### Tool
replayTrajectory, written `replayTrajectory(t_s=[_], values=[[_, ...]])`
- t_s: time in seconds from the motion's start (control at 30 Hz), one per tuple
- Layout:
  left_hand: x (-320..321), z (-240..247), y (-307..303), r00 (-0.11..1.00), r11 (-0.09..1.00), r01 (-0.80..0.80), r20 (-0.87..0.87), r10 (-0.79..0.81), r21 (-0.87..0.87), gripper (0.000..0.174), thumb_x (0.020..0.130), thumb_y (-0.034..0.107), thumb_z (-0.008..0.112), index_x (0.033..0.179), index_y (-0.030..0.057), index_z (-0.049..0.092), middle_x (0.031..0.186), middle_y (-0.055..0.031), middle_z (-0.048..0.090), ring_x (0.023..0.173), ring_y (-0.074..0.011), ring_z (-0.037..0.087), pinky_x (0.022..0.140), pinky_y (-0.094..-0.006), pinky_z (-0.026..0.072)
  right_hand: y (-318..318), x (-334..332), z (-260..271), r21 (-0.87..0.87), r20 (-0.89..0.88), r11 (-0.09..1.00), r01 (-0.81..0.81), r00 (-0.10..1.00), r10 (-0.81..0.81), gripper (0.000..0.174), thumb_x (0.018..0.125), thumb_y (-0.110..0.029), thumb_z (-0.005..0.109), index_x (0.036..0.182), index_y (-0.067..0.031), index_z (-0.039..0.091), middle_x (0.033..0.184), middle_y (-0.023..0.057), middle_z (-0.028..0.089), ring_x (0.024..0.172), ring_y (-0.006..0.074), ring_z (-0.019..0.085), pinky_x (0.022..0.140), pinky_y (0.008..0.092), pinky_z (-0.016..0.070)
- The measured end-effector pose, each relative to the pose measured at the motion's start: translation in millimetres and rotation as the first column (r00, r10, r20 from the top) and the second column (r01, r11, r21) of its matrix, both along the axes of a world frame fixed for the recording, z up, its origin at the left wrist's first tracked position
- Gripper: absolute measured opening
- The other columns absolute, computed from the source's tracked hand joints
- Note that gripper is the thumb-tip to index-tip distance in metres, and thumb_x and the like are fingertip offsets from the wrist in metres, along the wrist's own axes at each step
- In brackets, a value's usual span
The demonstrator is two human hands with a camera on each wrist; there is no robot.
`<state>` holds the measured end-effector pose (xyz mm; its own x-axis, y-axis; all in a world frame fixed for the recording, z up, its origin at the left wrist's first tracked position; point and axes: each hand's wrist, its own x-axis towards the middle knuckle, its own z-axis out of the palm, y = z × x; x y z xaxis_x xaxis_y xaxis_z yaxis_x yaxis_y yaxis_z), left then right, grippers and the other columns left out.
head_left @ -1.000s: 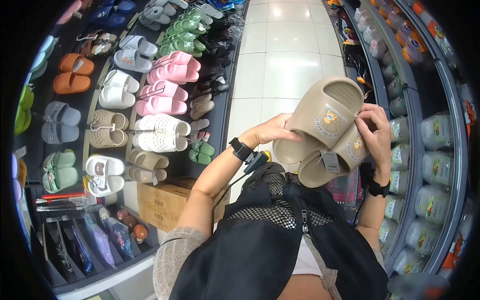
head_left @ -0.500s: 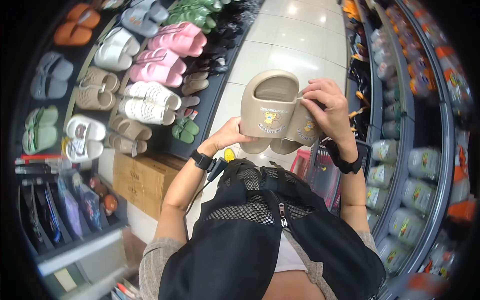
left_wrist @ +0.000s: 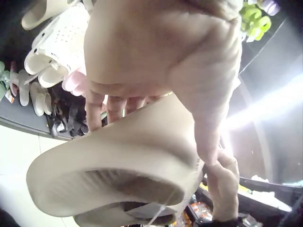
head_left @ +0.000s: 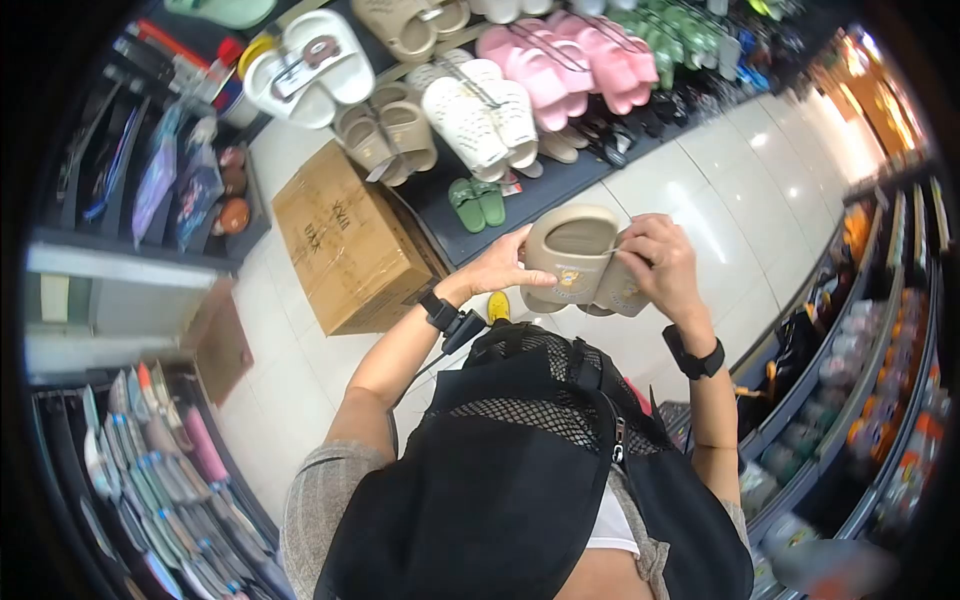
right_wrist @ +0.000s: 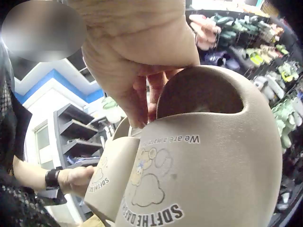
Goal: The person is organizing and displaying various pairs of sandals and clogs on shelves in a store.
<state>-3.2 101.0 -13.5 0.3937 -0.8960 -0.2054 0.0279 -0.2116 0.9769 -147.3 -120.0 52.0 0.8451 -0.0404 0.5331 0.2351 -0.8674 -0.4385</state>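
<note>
A pair of beige slide slippers [head_left: 590,268] with a printed bear on each strap is held in front of the body. My left hand [head_left: 505,265] grips the left slipper from its side, thumb across the strap and fingers behind it, as the left wrist view shows. At the inner edges, where the two slippers meet, my right hand [head_left: 660,262] pinches the thin plastic tie that joins them. In the right wrist view the near slipper [right_wrist: 203,165] covers much of the frame, and my right fingertips are partly hidden behind its rim.
Racks of pink slippers [head_left: 535,70], white clogs [head_left: 480,115] and green slides [head_left: 477,205] stand ahead. A cardboard box [head_left: 345,240] sits on the tiled floor [head_left: 690,215] to the left. Shelves of packaged goods [head_left: 850,370] line the right, and a packed rack [head_left: 160,450] is at lower left.
The view has swung left, bringing the box and the lower-left rack further in. The slippers have turned from slanted to more upright. Both hands have kept hold.
</note>
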Motion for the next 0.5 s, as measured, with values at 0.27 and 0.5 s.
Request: replayTrajectory(t_s=[0.27,0.5], values=[[85,-54,101,0.924,0.938,-0.345,0.189,0.332,0.035,0.073,0.068,0.025,0.083,0.126,-0.0007,0.047,0.117,-0.0112,0.059,0.107,-0.017,0.055,0.095,-0.0321,0.0437,78,162,-48,-0.032,-0.225,0.954,-0.299,0.932,0.284,0.008,0.069,-0.01,0.071,0.074,-0.0059,0.066,0.087,0.0049,0.06,0.088,0.0246,0.057,0.075,0.0363,0.0461],[132,-112,156,0.758,0.775,-0.621,0.342,0.555,0.119,0.067,0.063,0.04,0.083,0.107,-0.0016,0.055,0.1,-0.0171,0.065,0.095,-0.0276,0.063,0.083,-0.0368,0.0495,128,278,-125,0.029,-0.355,0.89,-0.454,0.828,0.434,0.007,0.069,-0.013,0.068,0.072,-0.0067,0.07,0.093,0.0071,0.063,0.091,0.0273,0.059,0.079,0.0372,0.0474]])
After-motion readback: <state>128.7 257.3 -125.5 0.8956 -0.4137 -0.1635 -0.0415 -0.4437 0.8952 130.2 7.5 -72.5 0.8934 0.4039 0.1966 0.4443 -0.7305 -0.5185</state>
